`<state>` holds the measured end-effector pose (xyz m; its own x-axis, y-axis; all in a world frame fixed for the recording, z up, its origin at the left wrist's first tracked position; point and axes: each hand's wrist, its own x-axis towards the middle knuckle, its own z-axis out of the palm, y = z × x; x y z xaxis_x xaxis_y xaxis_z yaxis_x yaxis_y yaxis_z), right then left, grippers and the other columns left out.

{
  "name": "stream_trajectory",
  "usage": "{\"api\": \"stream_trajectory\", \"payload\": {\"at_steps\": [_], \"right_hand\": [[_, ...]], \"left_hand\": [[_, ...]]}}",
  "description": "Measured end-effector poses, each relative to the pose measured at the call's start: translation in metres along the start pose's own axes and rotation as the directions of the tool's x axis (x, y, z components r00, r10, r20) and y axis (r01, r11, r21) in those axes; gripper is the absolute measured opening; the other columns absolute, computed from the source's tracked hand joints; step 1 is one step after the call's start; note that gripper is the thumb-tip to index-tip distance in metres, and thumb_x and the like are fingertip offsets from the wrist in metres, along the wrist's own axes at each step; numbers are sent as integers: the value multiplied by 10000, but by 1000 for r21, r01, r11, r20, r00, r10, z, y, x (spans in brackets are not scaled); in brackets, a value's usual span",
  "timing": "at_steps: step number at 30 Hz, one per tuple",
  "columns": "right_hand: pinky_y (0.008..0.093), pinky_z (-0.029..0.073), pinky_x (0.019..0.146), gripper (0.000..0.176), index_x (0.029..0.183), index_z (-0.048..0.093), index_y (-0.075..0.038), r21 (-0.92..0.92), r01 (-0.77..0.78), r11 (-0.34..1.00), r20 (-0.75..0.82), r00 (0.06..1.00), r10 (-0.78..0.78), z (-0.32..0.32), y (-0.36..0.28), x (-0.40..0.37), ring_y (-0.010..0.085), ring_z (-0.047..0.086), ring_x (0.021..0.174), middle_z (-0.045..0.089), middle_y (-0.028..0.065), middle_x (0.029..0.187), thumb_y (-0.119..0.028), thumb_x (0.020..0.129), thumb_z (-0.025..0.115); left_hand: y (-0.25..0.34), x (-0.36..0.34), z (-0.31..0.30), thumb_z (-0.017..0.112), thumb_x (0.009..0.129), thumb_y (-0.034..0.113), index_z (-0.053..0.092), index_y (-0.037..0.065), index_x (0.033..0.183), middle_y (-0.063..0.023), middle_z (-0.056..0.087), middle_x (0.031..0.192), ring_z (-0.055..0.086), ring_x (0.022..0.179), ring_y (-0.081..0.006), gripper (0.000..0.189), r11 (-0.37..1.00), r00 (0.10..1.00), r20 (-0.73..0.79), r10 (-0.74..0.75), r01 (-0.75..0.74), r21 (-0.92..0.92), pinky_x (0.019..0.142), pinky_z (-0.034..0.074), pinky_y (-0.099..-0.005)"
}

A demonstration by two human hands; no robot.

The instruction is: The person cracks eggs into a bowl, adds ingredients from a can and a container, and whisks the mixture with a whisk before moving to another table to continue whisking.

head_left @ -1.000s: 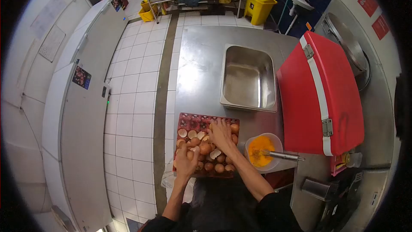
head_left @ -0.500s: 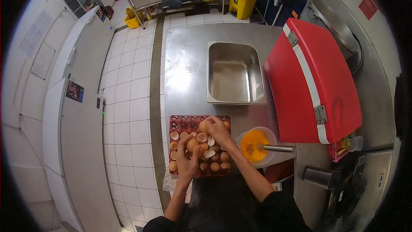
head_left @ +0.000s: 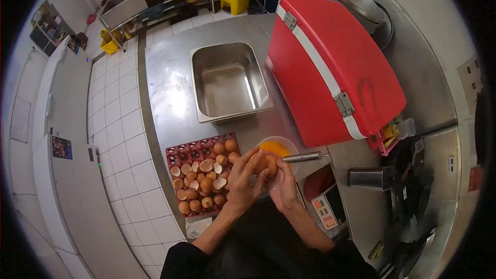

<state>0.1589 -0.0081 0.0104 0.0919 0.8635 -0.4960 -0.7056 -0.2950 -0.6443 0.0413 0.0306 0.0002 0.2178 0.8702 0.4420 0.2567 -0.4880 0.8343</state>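
Observation:
My left hand (head_left: pixel 242 182) is closed around a brown egg (head_left: pixel 262 163), its fingers curled over the top. Close against it, my right hand (head_left: pixel 284 190) grips another brown egg (head_left: pixel 272 165). Both hands are together over the near side of a translucent bowl (head_left: pixel 292 146) and hide part of it. Orange-yellow beaten egg (head_left: pixel 274 148) lies in the bowl. A whisk with a steel handle (head_left: pixel 306 157) leans out over its right rim. Left of my hands, a dark red egg tray (head_left: pixel 178 155) carries whole eggs and several cracked, empty shells (head_left: pixel 206 166).
A deep steel pan (head_left: pixel 206 115) stands on the steel table (head_left: pixel 168 90) beyond the tray. A big red cooler box (head_left: pixel 305 98) borders the bowl at the far right. Near my right forearm are a scale (head_left: pixel 324 212) and a steel container (head_left: pixel 368 178).
Both hands have moved right from the egg tray to the bowl, each carrying an egg, and are now close together. The camera view has turned to the right.

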Motion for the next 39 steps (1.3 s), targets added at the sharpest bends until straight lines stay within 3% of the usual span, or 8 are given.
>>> {"api": "stream_trajectory", "payload": {"at_steps": [4,9,13,16,18,21,34,39], "right_hand": [[371,426,945,422,1352,447,-142,1,12,1000,31,999,-12,-20,-2,0,177,505,1106,484,65,1250,-403,1036,347],[341,440,934,404,1342,450,-122,-59,-19,998,39,999,21,-45,-3,5,172,488,1139,489,62,1227,-344,1013,527],[302,481,852,419,1361,442,-98,-252,-34,967,63,997,52,-54,-22,2,155,523,1070,487,77,1242,-258,1000,582],[299,532,820,456,1383,450,-44,-565,14,825,182,977,108,-54,-34,-3,175,575,1061,503,107,1259,-194,982,608],[301,556,855,506,1394,459,0,-746,360,561,308,933,-188,-55,-31,-4,234,617,1085,531,151,1253,-120,939,646],[356,548,921,541,1400,458,21,-871,370,324,303,923,-239,-44,-36,-9,299,600,1158,536,197,1260,-85,905,648],[433,482,1026,648,1444,449,-48,-895,427,-124,445,844,-299,-34,-30,-14,373,523,1255,471,218,1364,85,825,583],[436,487,1007,659,1430,473,-73,-852,511,-115,524,831,-185,-1,-21,-7,384,533,1230,463,213,1351,93,802,587]], "left_hand": [[-5,-5,9,742,794,30,589,-6,1257,-209,599,1227,609,1122,-353,489,999,997,-50,54,-54,-2,930,514,-410],[-7,-2,1,660,824,55,506,9,1294,-206,592,1122,607,1067,-385,496,964,962,184,-200,227,-140,920,498,-434],[-12,9,-6,674,835,111,527,30,1291,-220,604,1133,617,1060,-398,487,980,892,444,-89,159,-123,904,507,-429],[-17,6,-5,695,828,132,543,46,1287,-235,627,1120,631,1032,-412,491,980,870,480,-112,177,-92,874,521,-440],[-16,8,-5,731,803,112,586,3,1240,-218,669,1098,681,975,-373,473,991,888,451,-91,127,-51,838,549,-393],[-21,7,-3,734,799,113,582,7,1249,-225,668,1094,682,966,-378,487,992,880,467,-88,122,-41,837,551,-406],[-35,3,-14,691,820,96,563,16,1270,-213,651,1127,654,1013,-383,475,982,912,409,-18,93,-163,869,537,-408],[-35,-22,-52,715,822,97,567,43,1291,-189,659,1133,663,1022,-346,495,987,938,325,-117,145,-65,871,536,-381]]}}
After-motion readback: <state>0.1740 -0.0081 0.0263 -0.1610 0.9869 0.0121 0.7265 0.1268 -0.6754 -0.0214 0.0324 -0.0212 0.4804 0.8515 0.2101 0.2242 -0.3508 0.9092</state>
